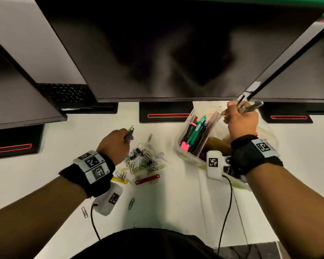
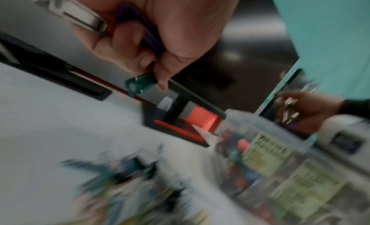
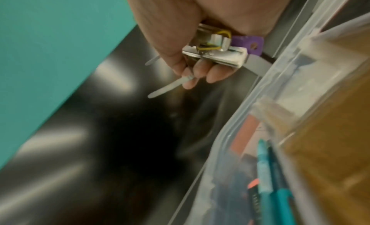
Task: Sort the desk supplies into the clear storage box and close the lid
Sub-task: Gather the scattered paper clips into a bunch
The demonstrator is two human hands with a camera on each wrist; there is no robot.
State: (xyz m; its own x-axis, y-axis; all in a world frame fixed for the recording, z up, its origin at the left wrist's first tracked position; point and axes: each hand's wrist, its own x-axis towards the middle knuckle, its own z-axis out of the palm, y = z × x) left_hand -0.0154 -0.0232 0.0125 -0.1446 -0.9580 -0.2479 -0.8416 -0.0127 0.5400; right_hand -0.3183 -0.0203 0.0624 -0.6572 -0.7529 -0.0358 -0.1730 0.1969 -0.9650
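Note:
The clear storage box (image 1: 180, 149) stands right of centre on the white desk, holding pens and highlighters (image 1: 195, 135). My right hand (image 1: 232, 111) hovers over its far end, fingers curled round a bundle of small metal-sleeved sticks (image 3: 212, 49), one purple, with a yellow paper clip and thin white ties. My left hand (image 1: 126, 136) is above the paper clip pile (image 1: 144, 159), gripping a green stick (image 2: 138, 84), a purple one and a metal-sleeved one. In the right wrist view the box wall (image 3: 250, 101) is just right of my right hand (image 3: 198, 76).
A red stick (image 1: 148, 179) and yellow clips lie at the near edge of the pile. Stray paper clips (image 1: 131, 203) are scattered toward me. Dark monitors (image 1: 157, 53) overhang the desk's back, their stands (image 1: 166, 112) just behind the box. Wrist-camera cables trail down.

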